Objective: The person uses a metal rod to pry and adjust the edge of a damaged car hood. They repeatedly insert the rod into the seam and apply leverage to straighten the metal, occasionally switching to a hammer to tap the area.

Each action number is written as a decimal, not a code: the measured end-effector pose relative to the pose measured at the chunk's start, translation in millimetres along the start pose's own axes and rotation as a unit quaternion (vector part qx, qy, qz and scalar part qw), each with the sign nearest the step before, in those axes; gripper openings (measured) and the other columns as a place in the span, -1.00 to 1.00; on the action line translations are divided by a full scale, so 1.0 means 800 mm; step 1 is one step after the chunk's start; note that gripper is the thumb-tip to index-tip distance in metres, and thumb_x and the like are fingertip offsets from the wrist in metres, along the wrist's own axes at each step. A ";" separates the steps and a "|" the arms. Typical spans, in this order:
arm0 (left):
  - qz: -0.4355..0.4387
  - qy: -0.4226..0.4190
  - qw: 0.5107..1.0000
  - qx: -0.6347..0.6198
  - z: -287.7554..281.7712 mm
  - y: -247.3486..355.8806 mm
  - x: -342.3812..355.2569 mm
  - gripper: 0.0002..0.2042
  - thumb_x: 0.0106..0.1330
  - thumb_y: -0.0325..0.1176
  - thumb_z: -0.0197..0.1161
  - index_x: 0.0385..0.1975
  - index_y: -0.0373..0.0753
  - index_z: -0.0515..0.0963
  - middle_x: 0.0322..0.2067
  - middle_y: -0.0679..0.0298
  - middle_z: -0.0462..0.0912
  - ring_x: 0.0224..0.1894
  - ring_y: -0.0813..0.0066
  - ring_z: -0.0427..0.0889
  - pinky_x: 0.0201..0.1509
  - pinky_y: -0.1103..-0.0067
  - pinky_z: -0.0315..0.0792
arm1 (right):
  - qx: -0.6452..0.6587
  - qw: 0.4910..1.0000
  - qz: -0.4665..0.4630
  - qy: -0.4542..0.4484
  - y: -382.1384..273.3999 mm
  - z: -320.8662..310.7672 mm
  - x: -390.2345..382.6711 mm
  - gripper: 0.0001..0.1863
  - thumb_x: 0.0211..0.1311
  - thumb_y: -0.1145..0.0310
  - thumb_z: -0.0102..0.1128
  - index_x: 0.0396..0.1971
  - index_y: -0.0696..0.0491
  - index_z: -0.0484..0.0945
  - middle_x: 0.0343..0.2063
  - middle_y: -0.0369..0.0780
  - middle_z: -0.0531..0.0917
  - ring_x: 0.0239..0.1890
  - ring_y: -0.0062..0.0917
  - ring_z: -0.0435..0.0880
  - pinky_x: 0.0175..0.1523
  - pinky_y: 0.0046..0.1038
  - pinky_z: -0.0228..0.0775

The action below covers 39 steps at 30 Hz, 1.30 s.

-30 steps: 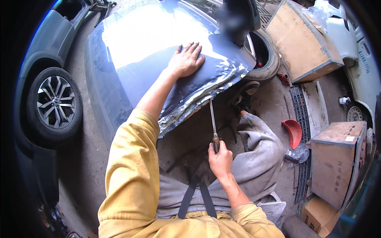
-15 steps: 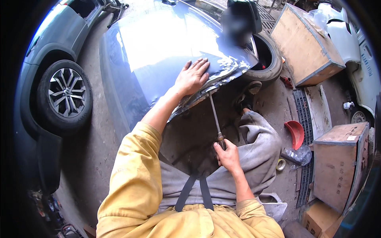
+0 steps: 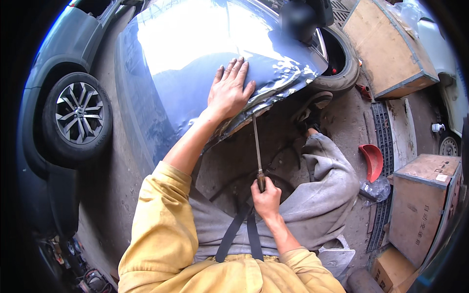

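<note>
In front of me lies a glossy blue-grey car panel (image 3: pixel 181 100), crumpled along its near right edge. My left hand (image 3: pixel 228 93) rests flat on it, fingers spread, just behind that edge. Below, my right hand (image 3: pixel 267 199) is wrapped round the handle of a long screwdriver (image 3: pixel 257 146). Its shaft points away from me, and the tip meets the bent edge of the panel near my left palm. Whether the tip sits under the edge or against it I cannot tell.
At the left stands a dark car with a wheel (image 3: pixel 79 108). Beyond the panel's right corner lies a tyre (image 3: pixel 342 68). Wooden crates (image 3: pixel 386 44), a red scoop-shaped piece (image 3: pixel 373 162) and a black slotted strip (image 3: pixel 383 127) fill the right side.
My right hand has swung left with the screwdriver, whose shaft now stands straighter. My left hand has shifted slightly left on the panel, with its fingers pointing more directly away. The view has shifted a little.
</note>
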<state>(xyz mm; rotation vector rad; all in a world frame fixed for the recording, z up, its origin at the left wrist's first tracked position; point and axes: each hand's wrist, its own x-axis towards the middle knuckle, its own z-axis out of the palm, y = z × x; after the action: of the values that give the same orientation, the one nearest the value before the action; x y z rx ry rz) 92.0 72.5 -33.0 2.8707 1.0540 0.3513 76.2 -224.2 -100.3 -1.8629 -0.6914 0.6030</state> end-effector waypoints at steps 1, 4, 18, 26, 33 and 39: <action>0.002 -0.002 1.000 0.005 0.000 0.002 0.000 -0.34 0.52 0.10 -0.19 0.48 -0.21 0.12 0.52 0.19 0.05 0.57 0.32 -0.08 0.61 0.31 -0.26 | 0.002 1.000 -0.007 0.005 0.000 0.001 -0.003 -0.79 0.23 0.37 0.27 -0.49 0.17 0.49 -0.76 -0.06 0.51 -0.66 -0.23 0.66 -0.56 -0.27 0.37; -0.003 0.002 1.000 0.002 -0.003 -0.006 -0.001 -0.34 0.52 0.10 -0.19 0.48 -0.21 0.12 0.52 0.19 0.06 0.57 0.32 -0.07 0.61 0.30 -0.25 | 0.094 0.985 0.086 -0.119 -0.015 -0.016 0.007 -0.78 0.33 0.37 0.24 -0.48 0.14 0.48 -0.78 -0.26 0.52 -0.78 -0.60 0.52 -0.66 -0.47 0.27; -0.045 -0.001 0.999 -0.013 0.003 -0.004 -0.001 -0.30 0.50 0.15 -0.19 0.49 -0.21 0.09 0.53 0.17 0.02 0.58 0.31 -0.10 0.61 0.28 -0.28 | 0.042 0.994 0.081 -0.058 0.026 -0.055 0.024 -0.79 0.27 0.37 0.27 -0.49 0.16 0.51 -0.78 -0.16 0.54 -0.75 -0.42 0.60 -0.63 -0.37 0.34; -0.015 -0.027 0.999 0.011 0.007 -0.005 -0.005 -0.34 0.52 0.10 -0.24 0.50 -0.18 0.08 0.54 0.22 -0.01 0.59 0.29 -0.13 0.60 0.17 -0.31 | -0.008 0.998 0.053 -0.017 0.036 -0.038 0.022 -0.81 0.24 0.39 0.26 -0.47 0.19 0.52 -0.73 -0.07 0.54 -0.69 -0.33 0.63 -0.55 -0.31 0.36; -0.010 -0.002 1.000 -0.002 0.003 -0.006 -0.002 -0.39 0.53 0.06 -0.23 0.47 -0.14 0.15 0.51 0.26 0.08 0.57 0.35 -0.05 0.60 0.17 -0.23 | 0.088 0.961 0.196 -0.172 -0.017 -0.103 0.028 -0.75 0.38 0.28 0.22 -0.44 0.11 0.49 -0.79 -0.31 0.48 -0.83 -0.66 0.40 -0.72 -0.53 0.23; -0.008 0.004 1.000 0.006 0.004 -0.001 -0.005 -0.39 0.54 0.07 -0.23 0.47 -0.14 0.14 0.51 0.25 0.08 0.57 0.36 -0.05 0.60 0.18 -0.22 | -0.124 0.990 0.032 -0.051 0.058 -0.069 0.035 -0.71 0.30 0.18 0.26 -0.43 0.11 0.54 -0.67 -0.05 0.64 -0.65 -0.13 0.65 -0.52 -0.20 0.46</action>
<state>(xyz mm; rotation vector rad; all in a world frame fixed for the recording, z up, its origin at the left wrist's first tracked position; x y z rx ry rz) 89.0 70.8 -37.2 2.8732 1.0833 0.3577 142.4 -254.9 -126.5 -2.1022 -0.8063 0.6839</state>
